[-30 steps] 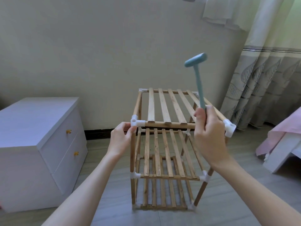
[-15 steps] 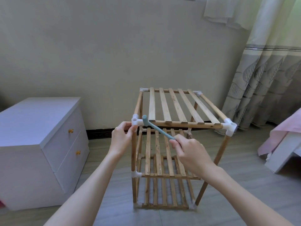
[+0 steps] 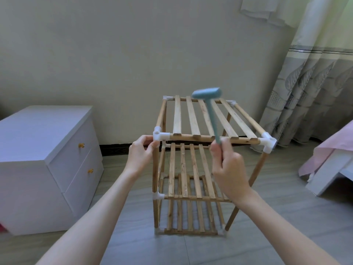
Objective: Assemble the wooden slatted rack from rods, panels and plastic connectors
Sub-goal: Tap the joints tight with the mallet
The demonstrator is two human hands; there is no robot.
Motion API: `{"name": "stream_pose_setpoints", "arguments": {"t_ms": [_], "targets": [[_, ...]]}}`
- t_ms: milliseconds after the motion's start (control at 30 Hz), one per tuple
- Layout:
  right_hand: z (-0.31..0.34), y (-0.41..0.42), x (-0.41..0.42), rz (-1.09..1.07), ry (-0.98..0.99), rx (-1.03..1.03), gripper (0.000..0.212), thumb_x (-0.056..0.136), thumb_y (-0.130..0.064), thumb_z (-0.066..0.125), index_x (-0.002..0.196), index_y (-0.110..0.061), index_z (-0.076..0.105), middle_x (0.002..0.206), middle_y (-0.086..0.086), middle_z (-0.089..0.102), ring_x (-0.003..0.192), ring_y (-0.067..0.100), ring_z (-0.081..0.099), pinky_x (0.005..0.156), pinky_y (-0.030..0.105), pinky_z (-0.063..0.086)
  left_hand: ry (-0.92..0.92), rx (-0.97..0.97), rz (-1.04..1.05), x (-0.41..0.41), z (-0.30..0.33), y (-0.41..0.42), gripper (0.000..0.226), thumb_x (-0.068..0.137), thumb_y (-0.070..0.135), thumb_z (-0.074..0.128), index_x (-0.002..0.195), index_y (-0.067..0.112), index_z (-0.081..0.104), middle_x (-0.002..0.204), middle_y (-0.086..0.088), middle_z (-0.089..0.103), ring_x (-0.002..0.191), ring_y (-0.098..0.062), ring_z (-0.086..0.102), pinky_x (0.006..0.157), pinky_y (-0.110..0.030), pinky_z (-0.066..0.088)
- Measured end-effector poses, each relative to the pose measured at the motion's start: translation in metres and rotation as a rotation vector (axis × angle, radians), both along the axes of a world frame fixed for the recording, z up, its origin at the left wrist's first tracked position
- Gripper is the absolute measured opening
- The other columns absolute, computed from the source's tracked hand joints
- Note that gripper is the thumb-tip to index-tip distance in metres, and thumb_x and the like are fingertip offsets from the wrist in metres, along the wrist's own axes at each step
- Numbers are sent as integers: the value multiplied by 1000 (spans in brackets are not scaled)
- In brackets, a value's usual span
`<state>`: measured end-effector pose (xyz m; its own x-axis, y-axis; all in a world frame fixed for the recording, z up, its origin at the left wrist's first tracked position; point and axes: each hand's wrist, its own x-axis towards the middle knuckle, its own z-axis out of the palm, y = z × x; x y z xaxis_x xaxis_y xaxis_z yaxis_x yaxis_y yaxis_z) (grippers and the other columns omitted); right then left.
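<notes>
The wooden slatted rack (image 3: 200,161) stands upright on the grey tiled floor (image 3: 267,217), three tiers of pale flat slats framed by round rods that plug into white plastic connectors at the corners. The left hand (image 3: 140,155) grips its near left corner: fingers and thumb are curled round the upright rod just below the top white connector (image 3: 158,135), fingertips touching the plastic. The right hand (image 3: 228,173) is closed in a fist round the lower end of a light blue plastic hammer (image 3: 211,111), held in front of the rack's top front rod. The slim handle rises from the fist, tilting slightly left, and its stubby cylindrical head, blurred, hangs above the top tier's slats, apart from them. At the far end of the front rod from the left hand sits another white connector (image 3: 268,143), whose rod (image 3: 246,190) slants down to the floor. Left of the left hand stands a smooth white drawer cabinet (image 3: 47,165) with small amber knobs. Right of the right hand hang patterned grey curtains (image 3: 309,92), and a pink cloth (image 3: 328,152) drapes over a white frame.
</notes>
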<state>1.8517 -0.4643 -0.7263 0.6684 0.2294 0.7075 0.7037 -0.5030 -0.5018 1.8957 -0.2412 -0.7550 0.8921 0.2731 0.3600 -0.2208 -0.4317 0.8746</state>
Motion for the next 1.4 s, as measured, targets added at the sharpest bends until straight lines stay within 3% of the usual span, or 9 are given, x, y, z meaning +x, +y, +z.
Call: {"name": "stream_pose_setpoints", "arguments": {"t_ms": [100,233,333,700,833,1000,1133,1267,1400], "targets": [[-37,-8,8,-132,294,-453,21,101,-31,30,88,-21,43,61,-4,50,42,7,42,42,28,42,-9,-58,-7,-1,-3,-1,17,92,16,58,108,14,64,91,13,63,87,6,57,68,-1,42],[-83,-21,-2,-190,444,-568,22,101,-32,27,101,-20,46,70,-7,55,52,7,48,45,24,33,14,-48,-60,-2,-11,4,26,91,14,59,117,17,60,99,10,64,93,2,58,79,-10,44],[-120,-16,-6,-205,620,-652,31,101,-34,27,109,-15,51,82,1,64,70,17,61,58,33,48,112,33,-103,-3,-25,7,27,90,17,60,118,17,59,96,12,63,93,-3,59,81,-16,46],[-168,43,-14,-271,338,79,22,97,-30,39,88,-14,51,50,-16,33,33,3,34,33,12,26,141,172,-13,4,-39,3,7,89,16,62,93,19,67,80,9,63,83,-15,64,81,-25,48],[-199,34,-13,-344,702,-438,24,102,-30,28,96,-14,46,71,0,55,66,28,57,50,32,29,142,205,3,4,-42,2,13,89,17,62,99,12,69,92,-3,67,87,-20,65,84,-28,49],[-187,34,-15,-328,552,16,18,99,-20,36,91,-10,49,57,-9,41,46,11,41,42,18,30,139,209,9,4,-42,2,10,89,18,63,96,14,69,91,-3,67,87,-22,66,87,-34,51],[-196,28,-11,-307,783,-595,29,102,-33,25,105,-14,47,82,4,59,79,30,60,57,33,32,145,186,-17,3,-41,1,8,89,17,63,96,19,67,90,-1,66,88,-21,66,88,-35,51],[-180,32,-4,-302,530,3,21,100,-26,33,94,-13,48,54,-7,45,44,13,45,38,19,29,147,176,-19,4,-41,2,10,89,17,63,98,17,68,91,-4,67,88,-22,66,89,-39,51],[-192,22,4,-271,917,-582,32,102,-34,24,112,-14,48,90,7,63,84,27,61,65,34,43,148,169,-22,3,-41,3,7,88,17,63,94,20,67,90,-2,67,87,-21,66,89,-40,51]]}}
